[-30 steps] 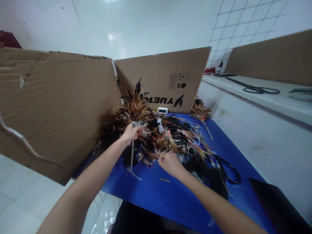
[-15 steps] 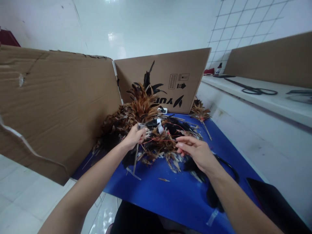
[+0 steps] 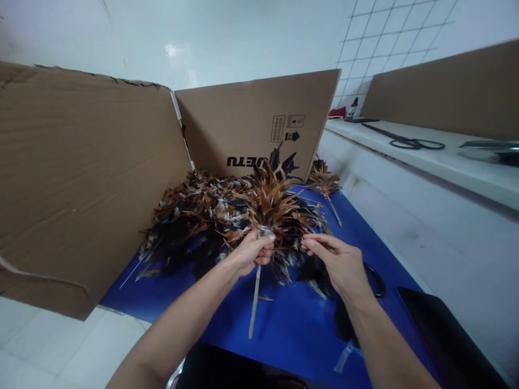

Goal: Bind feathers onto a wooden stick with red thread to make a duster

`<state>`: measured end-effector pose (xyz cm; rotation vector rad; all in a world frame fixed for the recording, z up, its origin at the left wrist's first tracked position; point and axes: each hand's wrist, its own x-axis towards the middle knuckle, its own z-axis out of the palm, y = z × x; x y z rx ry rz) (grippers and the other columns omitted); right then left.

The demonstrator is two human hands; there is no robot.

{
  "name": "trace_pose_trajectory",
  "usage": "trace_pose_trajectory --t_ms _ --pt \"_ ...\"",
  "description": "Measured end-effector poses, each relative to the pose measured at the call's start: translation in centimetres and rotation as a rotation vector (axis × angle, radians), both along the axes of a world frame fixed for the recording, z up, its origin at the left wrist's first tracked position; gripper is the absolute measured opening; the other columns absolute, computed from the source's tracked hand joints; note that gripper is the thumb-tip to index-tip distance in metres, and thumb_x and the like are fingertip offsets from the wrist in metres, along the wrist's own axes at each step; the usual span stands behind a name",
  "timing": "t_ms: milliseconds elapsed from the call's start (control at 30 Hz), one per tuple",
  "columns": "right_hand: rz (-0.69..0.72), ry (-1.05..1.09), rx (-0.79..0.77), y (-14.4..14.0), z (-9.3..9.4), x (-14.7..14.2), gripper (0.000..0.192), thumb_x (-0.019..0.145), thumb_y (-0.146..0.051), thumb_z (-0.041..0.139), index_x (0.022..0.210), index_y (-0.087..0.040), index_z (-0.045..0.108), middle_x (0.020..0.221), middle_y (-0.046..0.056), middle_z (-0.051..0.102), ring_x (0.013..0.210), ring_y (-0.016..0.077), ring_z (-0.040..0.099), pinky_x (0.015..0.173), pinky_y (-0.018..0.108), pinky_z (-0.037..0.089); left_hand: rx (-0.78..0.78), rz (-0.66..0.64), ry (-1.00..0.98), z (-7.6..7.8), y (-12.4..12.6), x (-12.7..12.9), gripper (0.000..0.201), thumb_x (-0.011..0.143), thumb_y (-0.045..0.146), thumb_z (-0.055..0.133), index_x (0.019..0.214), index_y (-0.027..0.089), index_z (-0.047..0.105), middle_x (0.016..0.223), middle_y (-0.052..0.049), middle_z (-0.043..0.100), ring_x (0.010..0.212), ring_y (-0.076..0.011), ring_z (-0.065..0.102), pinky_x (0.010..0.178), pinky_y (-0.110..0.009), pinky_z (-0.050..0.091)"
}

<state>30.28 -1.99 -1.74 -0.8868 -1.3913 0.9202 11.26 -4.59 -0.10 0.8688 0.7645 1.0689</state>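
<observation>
My left hand (image 3: 253, 253) is closed round the base of a feather duster (image 3: 271, 201), whose brown and black feathers fan upward. Its thin wooden stick (image 3: 254, 305) sticks out below the fist toward me. To the right, my right hand (image 3: 340, 265) pinches a fine red thread (image 3: 292, 220) between thumb and fingertips; only part of the thread shows against the feathers. Behind both hands lies a heap of loose brown, black and whitish feathers (image 3: 194, 208) on the blue tabletop (image 3: 295, 329).
Cardboard panels (image 3: 93, 178) wall in the left and back. Another feather duster (image 3: 324, 178) lies at the back right. Scissors (image 3: 409, 141) rest on the white ledge (image 3: 466, 167). A black flat object (image 3: 446, 329) and a strip of clear tape (image 3: 344, 359) are at the right front.
My left hand has moved right and slightly down with the feather duster, now closer to my right hand. The stick points more plainly toward me. The whole view has shifted a little.
</observation>
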Motion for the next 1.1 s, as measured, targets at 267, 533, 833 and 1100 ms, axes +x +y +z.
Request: trace_pose_trajectory --t_ms 267,533,833,1100 --pt "0.115 -0.199 -0.025 -0.7 -1.0 -0.6 0.017 0.08 -0.034 0.057 0.082 -0.018 0.062 0.079 0.005 0.068 0.075 0.0165 0.063 0.074 0.031 0.048 -0.003 -0.093 -0.068 -2.3 -0.2 1.2 0.035 0.072 0.038 0.066 0.089 0.015 0.046 0.066 0.005 0.033 0.048 -0.0012 0.026 0.042 -0.014 0.017" --pt "0.147 -0.254 -0.192 -1.0 -1.6 -1.3 0.026 0.08 -0.043 0.052 0.081 -0.017 0.058 0.057 -0.003 0.051 0.049 0.0095 0.047 0.045 0.021 0.037 0.008 -0.08 0.009 -4.0 -0.6 1.4 0.037 0.072 0.042 0.065 0.08 0.017 0.038 0.064 0.007 0.028 0.047 -0.0013 0.023 0.041 -0.013 0.015" --pt "0.095 -0.446 -0.19 -1.0 -3.0 -2.4 0.036 0.077 -0.05 0.051 0.067 -0.016 0.057 0.059 -0.001 0.055 0.055 0.0118 0.048 0.053 0.023 0.039 0.018 -0.029 0.23 -4.4 -1.4 2.5 0.037 0.076 0.051 0.055 0.081 0.019 0.036 0.065 0.006 0.036 0.044 -0.0012 0.03 0.038 -0.012 0.02" --pt "0.122 -0.312 -0.303 -0.9 -4.2 -3.1 0.035 0.069 -0.048 0.062 0.069 -0.014 0.058 0.059 0.0 0.056 0.055 0.0126 0.049 0.05 0.024 0.039 -0.013 -0.057 0.302 -4.1 -2.2 3.1 0.033 0.077 0.047 0.054 0.087 0.02 0.036 0.066 0.006 0.036 0.044 -0.002 0.033 0.038 -0.013 0.021"
